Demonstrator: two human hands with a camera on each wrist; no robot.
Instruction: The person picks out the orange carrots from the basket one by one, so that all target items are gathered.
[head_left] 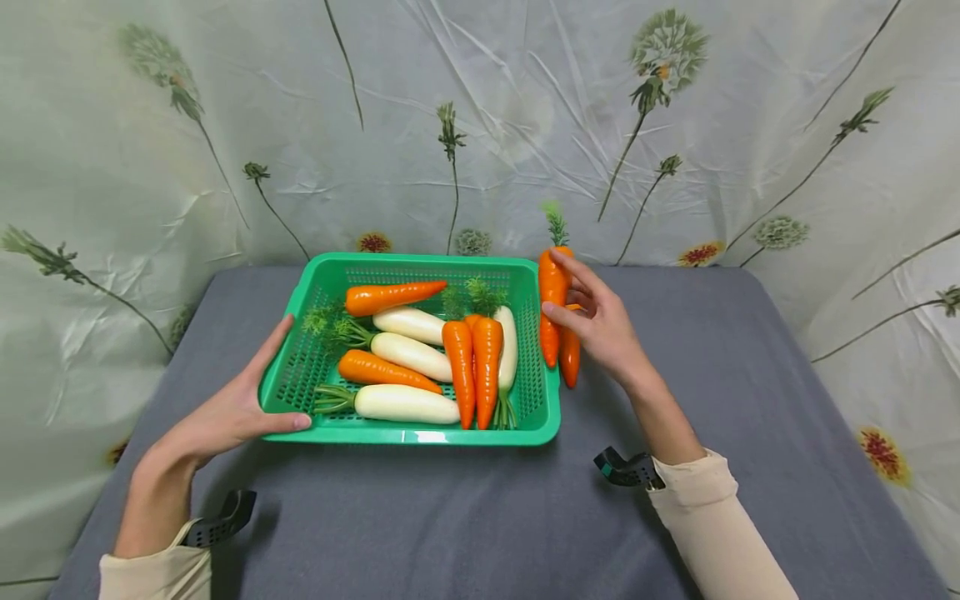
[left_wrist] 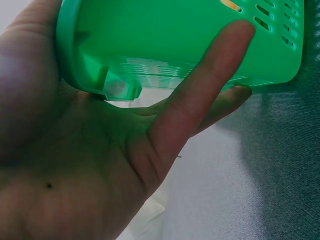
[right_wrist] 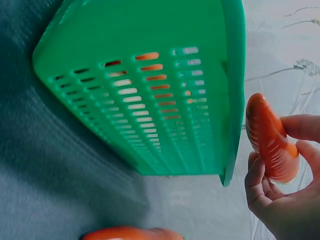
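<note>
A green plastic basket (head_left: 412,435) holds several orange carrots (head_left: 390,370) and several white radishes (head_left: 407,404), some with green tops. At its left end, my left hand (head_left: 225,408) spreads round the near corner, thumb along the rim. Straight fingers (left_wrist: 200,82) rest against the outer wall in the left wrist view. My right hand (head_left: 603,321) pinches a carrot (head_left: 553,283) between thumb and fingers, its leafy end pointing away. That carrot is raised just outside the basket's right rim (right_wrist: 235,90). Below it another carrot (head_left: 571,354) lies on the table, partly hidden by the hand.
A grey cloth (head_left: 420,525) covers the table under the basket. Behind and at both sides hangs a pale curtain (head_left: 517,125) printed with dandelions. Black straps (head_left: 221,521) sit on both wrists, by the beige sleeves.
</note>
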